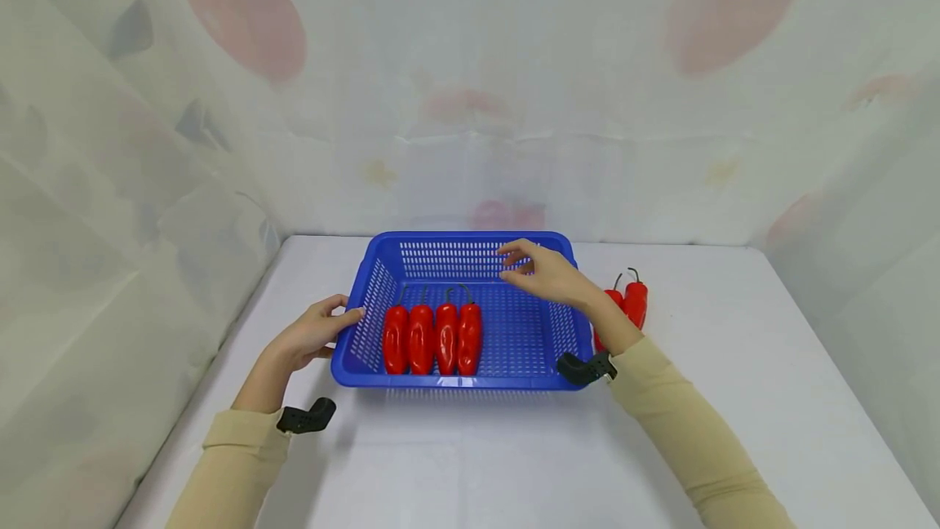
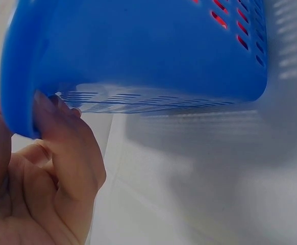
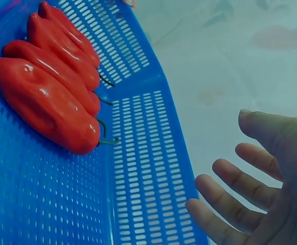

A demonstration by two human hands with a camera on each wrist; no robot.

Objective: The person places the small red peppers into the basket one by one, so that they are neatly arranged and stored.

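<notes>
A blue plastic basket (image 1: 514, 349) with slotted walls stands in the middle of the table. Several red peppers (image 1: 421, 340) lie side by side along its left half, green stems toward the far wall. My left hand (image 1: 312, 333) grips the basket's left rim, thumb over the top and fingers curled beneath, as the left wrist view also shows. Above the basket's right half hovers my right hand (image 1: 543, 272), its fingers loosely bent with nothing between them. In the right wrist view that hand (image 3: 261, 189) is spread apart from the peppers (image 3: 46, 104).
Right of the basket, more red peppers (image 1: 636, 304) lie on the white table (image 1: 734, 366), partly hidden behind my right forearm. A pale patterned sheet (image 1: 470, 170) rises at the table's back edge and along both sides.
</notes>
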